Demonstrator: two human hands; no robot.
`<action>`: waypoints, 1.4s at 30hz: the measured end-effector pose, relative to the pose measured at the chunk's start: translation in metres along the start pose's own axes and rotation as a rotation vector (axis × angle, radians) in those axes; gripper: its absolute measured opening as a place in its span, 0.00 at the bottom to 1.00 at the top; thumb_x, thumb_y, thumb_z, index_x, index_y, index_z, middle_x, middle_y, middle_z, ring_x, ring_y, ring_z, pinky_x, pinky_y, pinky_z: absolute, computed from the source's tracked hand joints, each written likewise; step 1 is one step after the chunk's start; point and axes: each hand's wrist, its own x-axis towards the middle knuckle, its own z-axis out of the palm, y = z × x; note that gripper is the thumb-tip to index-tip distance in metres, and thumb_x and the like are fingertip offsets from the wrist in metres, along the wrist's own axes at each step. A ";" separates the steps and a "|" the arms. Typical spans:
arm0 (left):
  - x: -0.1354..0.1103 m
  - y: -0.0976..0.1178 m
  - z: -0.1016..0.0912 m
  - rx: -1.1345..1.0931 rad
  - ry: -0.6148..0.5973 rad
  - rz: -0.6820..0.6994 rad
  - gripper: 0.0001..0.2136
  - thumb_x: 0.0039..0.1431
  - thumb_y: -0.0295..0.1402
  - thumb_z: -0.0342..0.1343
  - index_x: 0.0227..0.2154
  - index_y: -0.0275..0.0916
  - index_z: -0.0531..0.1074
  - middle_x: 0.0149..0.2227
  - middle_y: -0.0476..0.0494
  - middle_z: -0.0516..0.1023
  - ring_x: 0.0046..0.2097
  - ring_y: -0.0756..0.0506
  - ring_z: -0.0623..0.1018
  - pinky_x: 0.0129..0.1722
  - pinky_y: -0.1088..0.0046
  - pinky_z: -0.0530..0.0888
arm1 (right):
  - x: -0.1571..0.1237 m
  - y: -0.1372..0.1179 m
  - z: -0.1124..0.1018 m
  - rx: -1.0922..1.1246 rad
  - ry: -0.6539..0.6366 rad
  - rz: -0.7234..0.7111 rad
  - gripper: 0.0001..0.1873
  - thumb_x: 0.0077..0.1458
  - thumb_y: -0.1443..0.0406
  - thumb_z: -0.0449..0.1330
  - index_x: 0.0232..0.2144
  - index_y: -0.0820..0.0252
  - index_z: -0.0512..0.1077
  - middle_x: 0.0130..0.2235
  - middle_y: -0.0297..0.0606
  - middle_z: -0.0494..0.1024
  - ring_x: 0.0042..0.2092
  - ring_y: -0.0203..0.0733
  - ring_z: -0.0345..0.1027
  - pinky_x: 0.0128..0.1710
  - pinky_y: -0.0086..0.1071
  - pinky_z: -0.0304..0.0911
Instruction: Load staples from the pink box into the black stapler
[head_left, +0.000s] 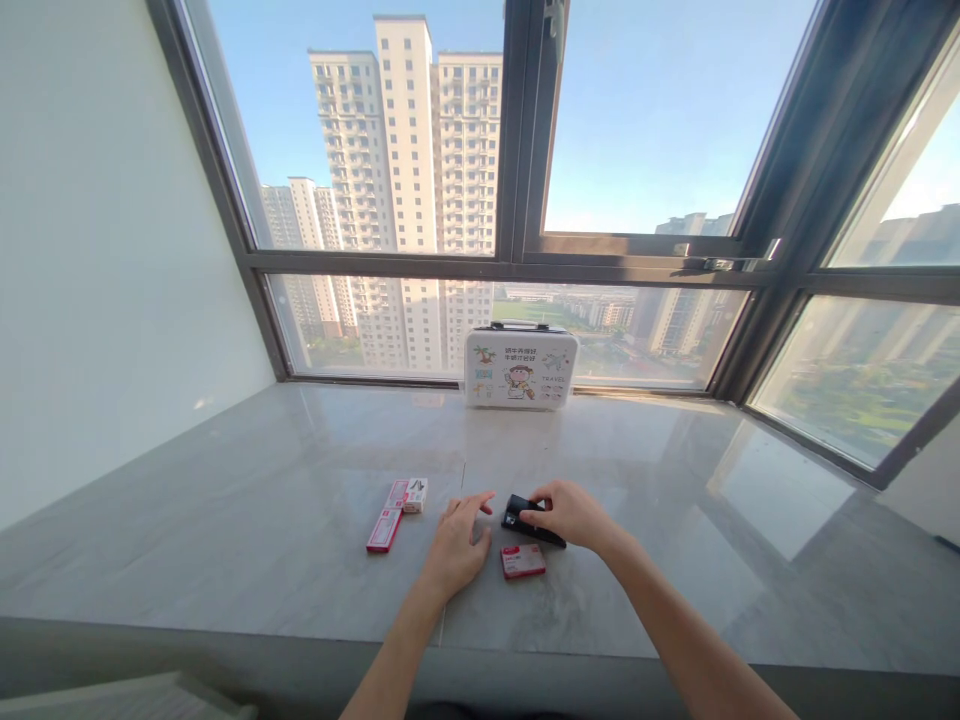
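A black stapler [534, 527] lies slantwise on the grey stone sill, and my right hand [564, 513] grips it from the right, thumb on its side. Just in front of it sits a small red and white box [523, 562]. My left hand [459, 540] is to the left of the stapler, apart from it, with its fingers stretched out and nothing in them. Further left are two long red and white boxes, a nearer one [384, 531] and a farther one [397, 494]. A small white box [415, 495] with a stapler picture touches the farther one.
A white carrying case [521, 370] with cartoon prints stands upright at the back against the window. The stone sill [262, 540] runs from the white wall [112, 250] at left to the side window at right. Its front edge is close to my forearms.
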 end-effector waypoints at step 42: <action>-0.070 -0.066 -0.073 0.434 0.405 -0.405 0.23 0.59 0.28 0.50 0.57 0.46 0.70 0.58 0.40 0.70 0.55 0.35 0.69 0.54 0.54 0.68 | -0.083 0.013 0.072 0.842 0.288 0.305 0.41 0.57 0.37 0.48 0.55 0.63 0.69 0.18 0.25 0.58 0.20 0.35 0.52 0.20 0.28 0.48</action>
